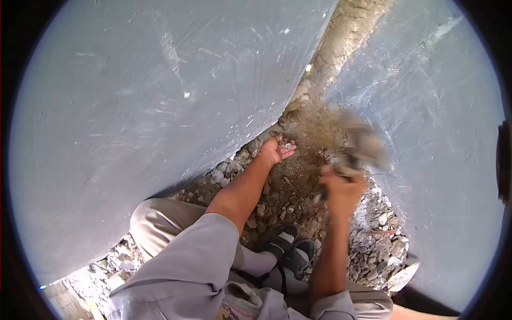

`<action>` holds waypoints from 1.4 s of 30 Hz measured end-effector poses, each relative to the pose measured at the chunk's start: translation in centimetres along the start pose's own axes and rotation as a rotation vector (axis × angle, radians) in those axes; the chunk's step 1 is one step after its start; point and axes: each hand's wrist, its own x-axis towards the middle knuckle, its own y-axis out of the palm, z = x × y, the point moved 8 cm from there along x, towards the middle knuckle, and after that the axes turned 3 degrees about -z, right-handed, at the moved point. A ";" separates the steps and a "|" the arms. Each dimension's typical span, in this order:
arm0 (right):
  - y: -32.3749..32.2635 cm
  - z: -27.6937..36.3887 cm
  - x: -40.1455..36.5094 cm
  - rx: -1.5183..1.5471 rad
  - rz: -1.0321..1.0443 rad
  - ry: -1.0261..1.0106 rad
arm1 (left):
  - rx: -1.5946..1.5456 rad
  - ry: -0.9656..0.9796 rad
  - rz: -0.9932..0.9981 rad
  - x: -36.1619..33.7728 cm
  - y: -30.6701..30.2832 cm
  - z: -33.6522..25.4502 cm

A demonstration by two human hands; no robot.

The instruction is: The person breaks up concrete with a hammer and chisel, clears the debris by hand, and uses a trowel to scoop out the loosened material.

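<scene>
Brown, motion-blurred tool, kind unclear: right hand has its grip clamped on it. Left hand has its grip half open, pebbles in the palm. Both hands are over the dirt gap. Grey slabs close in on both sides, gravel along the edges, so room is narrow.

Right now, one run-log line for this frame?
left hand cupped, small stones in palm | right hand gripping blurred tool | both over dirt gap between grey slabs
</scene>
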 end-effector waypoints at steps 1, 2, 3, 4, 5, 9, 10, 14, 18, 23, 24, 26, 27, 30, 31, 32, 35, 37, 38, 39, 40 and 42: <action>-1.1 4.3 0.4 -0.033 -0.028 -0.277 | 0.032 0.059 -0.001 -1.2 0.9 -1.4; -2.3 8.5 0.2 -0.074 -0.072 -0.554 | 0.065 0.119 0.000 -2.0 1.6 -2.7; -3.1 9.1 -0.6 0.018 -0.047 -0.658 | -0.026 -0.023 -0.048 -2.9 -0.8 6.3; -3.9 10.0 -1.4 0.107 -0.013 -0.763 | -0.004 -0.007 -0.042 -2.5 -0.6 4.5; -3.1 5.3 -1.3 0.022 -0.166 -0.630 | 0.019 0.010 -0.032 -2.3 -0.4 2.7; 3.4 -21.7 -3.9 -0.329 0.230 0.118 | -0.094 -0.072 -0.018 1.2 -1.4 2.5; 4.5 -20.7 -3.5 -0.222 0.204 0.189 | -0.149 -0.083 0.209 4.2 -2.3 2.9; 2.1 -7.5 -2.2 0.070 0.091 0.186 | 0.014 -0.038 0.070 3.0 -1.8 1.7; -2.2 11.3 -0.9 -0.193 -0.091 -0.607 | 0.046 0.020 -0.054 0.7 -1.7 1.5; 0.6 -11.2 -1.5 -0.499 -0.017 -0.234 | 0.029 0.021 -0.033 0.0 -0.4 0.4; 3.1 -18.2 -2.5 -0.621 0.284 0.063 | 0.021 0.013 -0.031 1.1 -0.8 0.5; 5.4 -20.2 -1.8 -0.198 0.275 0.190 | 0.003 -0.035 0.135 8.2 -4.1 2.3; 4.9 -17.3 -2.4 -0.136 0.233 0.257 | 0.004 -0.014 0.080 6.9 -3.8 2.0; 0.8 -7.2 -0.9 -0.118 0.076 0.036 | 0.010 -0.009 -0.069 1.0 -1.1 1.6; -1.2 -3.4 -0.3 -0.155 0.023 -0.015 | 0.020 0.004 -0.066 0.1 -0.8 2.0; -2.4 0.6 0.3 -0.184 -0.028 -0.065 | 0.032 0.024 -0.066 -0.6 -0.5 1.6; -1.8 12.9 -2.4 -0.242 -0.113 -0.973 | 0.040 0.024 -0.039 0.3 -1.8 1.6; -3.5 2.6 -1.7 0.288 -0.339 -0.687 | 0.052 0.029 -0.007 -0.3 -0.9 1.3; -1.3 -4.5 -1.2 0.123 -0.202 -0.389 | 0.047 0.019 -0.024 -0.2 -0.9 1.3; 1.4 -12.1 -1.6 -0.179 0.001 -0.089 | 0.012 -0.008 0.052 2.8 -1.6 1.0; 3.9 -19.4 -2.9 -0.473 0.248 0.114 | -0.032 -0.060 0.112 7.4 -4.6 2.5; 3.5 -19.3 -4.2 -0.214 0.133 0.239 | 0.049 -0.010 0.005 3.1 -2.2 1.6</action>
